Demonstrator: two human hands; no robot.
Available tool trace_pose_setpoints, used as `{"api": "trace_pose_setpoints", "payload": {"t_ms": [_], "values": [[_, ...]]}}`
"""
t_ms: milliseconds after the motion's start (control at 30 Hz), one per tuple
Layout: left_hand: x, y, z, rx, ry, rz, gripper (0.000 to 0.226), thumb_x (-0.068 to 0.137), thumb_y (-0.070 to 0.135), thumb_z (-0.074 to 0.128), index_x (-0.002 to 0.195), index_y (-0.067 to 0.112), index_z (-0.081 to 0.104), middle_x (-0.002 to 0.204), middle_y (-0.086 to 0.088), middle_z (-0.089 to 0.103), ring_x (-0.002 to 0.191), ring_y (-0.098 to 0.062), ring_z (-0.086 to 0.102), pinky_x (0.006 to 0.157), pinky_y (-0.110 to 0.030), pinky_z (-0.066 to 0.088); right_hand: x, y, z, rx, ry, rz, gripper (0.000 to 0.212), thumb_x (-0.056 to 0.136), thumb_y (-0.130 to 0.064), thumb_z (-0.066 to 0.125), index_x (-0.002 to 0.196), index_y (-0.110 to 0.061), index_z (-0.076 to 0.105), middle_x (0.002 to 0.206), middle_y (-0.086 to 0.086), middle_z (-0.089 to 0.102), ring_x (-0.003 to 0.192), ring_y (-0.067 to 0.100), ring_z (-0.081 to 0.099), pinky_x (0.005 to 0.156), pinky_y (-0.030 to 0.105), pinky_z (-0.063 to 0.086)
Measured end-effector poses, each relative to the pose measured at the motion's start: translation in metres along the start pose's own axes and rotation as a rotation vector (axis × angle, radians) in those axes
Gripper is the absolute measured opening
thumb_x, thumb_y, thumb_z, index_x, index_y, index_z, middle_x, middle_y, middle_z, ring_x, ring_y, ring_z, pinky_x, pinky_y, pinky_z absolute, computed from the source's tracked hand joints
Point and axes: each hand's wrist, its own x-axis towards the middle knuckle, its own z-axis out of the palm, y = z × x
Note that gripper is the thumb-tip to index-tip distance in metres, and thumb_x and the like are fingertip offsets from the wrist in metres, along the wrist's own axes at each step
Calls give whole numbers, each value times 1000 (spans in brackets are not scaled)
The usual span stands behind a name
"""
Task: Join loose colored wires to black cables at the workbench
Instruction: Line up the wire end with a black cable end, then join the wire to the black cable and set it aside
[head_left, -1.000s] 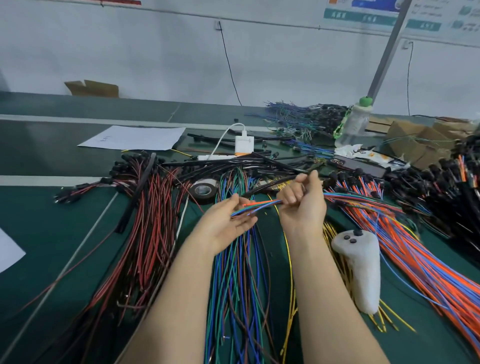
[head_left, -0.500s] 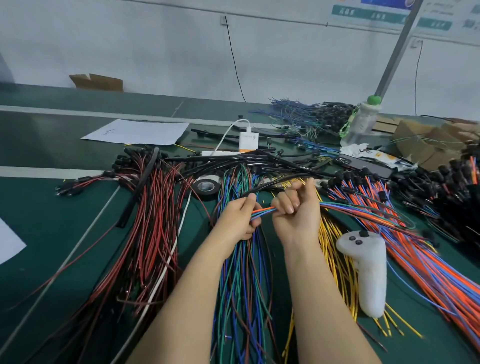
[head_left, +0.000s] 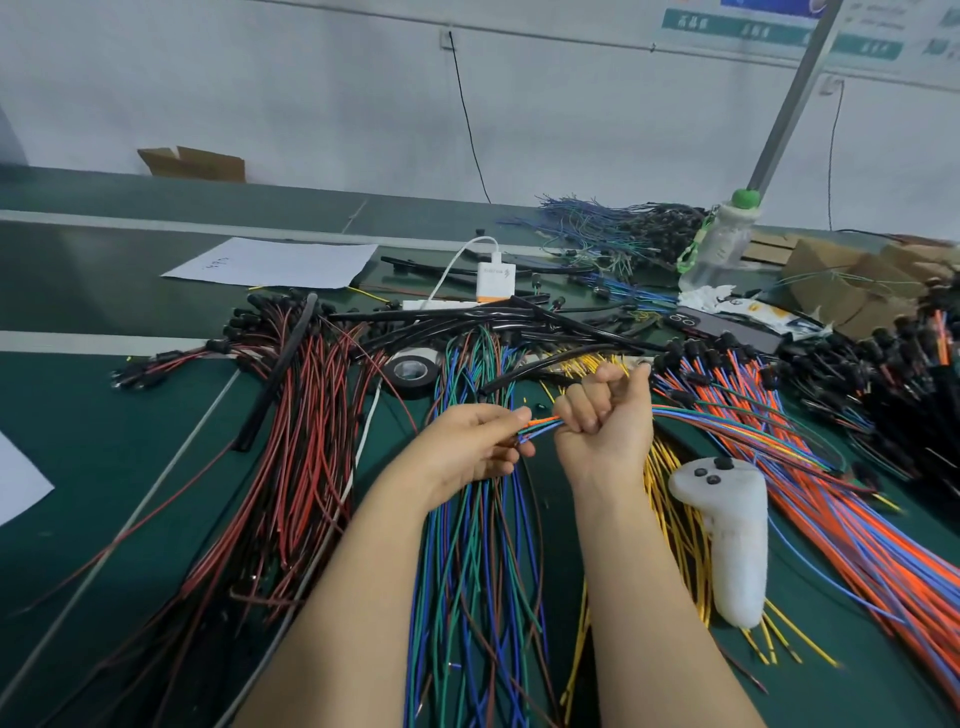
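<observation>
My right hand (head_left: 605, 415) is curled in a fist round a small bundle of colored wires (head_left: 540, 427), orange, blue and green, whose long ends trail off to the right. A black cable (head_left: 540, 370) runs up and left from the same fist. My left hand (head_left: 470, 449) pinches the short free ends of that bundle between thumb and fingers, just left of the fist. Both hands hover above a heap of blue and green wires (head_left: 467, 545) on the green workbench (head_left: 104, 447).
Red and black wires (head_left: 291, 441) lie to the left, yellow wires (head_left: 670, 519) and a white controller (head_left: 727, 535) to the right, orange and blue wires (head_left: 841, 499) beyond. A black tape roll (head_left: 413, 370), white charger (head_left: 496, 280), paper sheet (head_left: 275, 262), bottle (head_left: 719, 244) and cardboard boxes (head_left: 841, 291) stand further back.
My left hand's fingers have slid along the wire ends close to the right fist. The view has shifted slightly; both hands keep their hold on the bundle.
</observation>
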Motion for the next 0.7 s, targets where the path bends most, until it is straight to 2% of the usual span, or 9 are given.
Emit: {"api": "trace_pose_setpoints", "payload": {"t_ms": [100, 267, 367, 467, 567, 700], "values": [[1, -1, -1, 60, 23, 20, 9, 93, 15, 59, 90, 9, 64, 60, 4, 66, 49, 0, 52, 49, -12, 46, 1, 0, -2, -35, -2, 10, 62, 102, -47, 29, 54, -14, 52, 38, -8, 21, 30, 6, 17, 34, 18, 15], [1, -1, -4, 315, 30, 111, 11, 93, 11, 57, 85, 11, 63, 57, 4, 63, 44, 1, 47, 46, -12, 42, 3, 0, -1, -223, -2, 74, 55, 102, -49, 26, 65, -13, 46, 38, -8, 21, 30, 6, 16, 36, 19, 14], [0, -1, -3, 201, 26, 119, 11, 95, 15, 56, 89, 10, 63, 56, 5, 63, 46, -1, 50, 47, -14, 44, 4, -1, 0, -139, -3, 61, 55, 102, -47, 26, 65, -11, 45, 36, -8, 21, 28, 5, 17, 33, 16, 15], [-2, 1, -3, 70, -28, 92, 13, 94, 22, 57, 99, 12, 63, 69, 0, 69, 57, -6, 60, 57, -17, 52, 5, -5, -1, -31, 30, 26, 55, 103, -46, 26, 64, -11, 44, 35, -7, 21, 28, 5, 17, 31, 17, 16], [-4, 1, -2, 118, -109, 125, 17, 90, 12, 62, 106, 15, 61, 78, 1, 68, 67, -6, 64, 68, -19, 56, 4, -7, -4, 40, 59, 19, 58, 103, -46, 27, 60, -12, 47, 37, -7, 22, 29, 6, 18, 31, 18, 17], [-3, 0, 0, 183, -121, 173, 18, 90, 0, 57, 105, 10, 61, 79, -1, 67, 65, -2, 65, 69, -15, 54, 5, -7, -5, 76, 70, 38, 57, 102, -47, 27, 60, -13, 45, 37, -7, 22, 29, 6, 18, 31, 18, 15]]}}
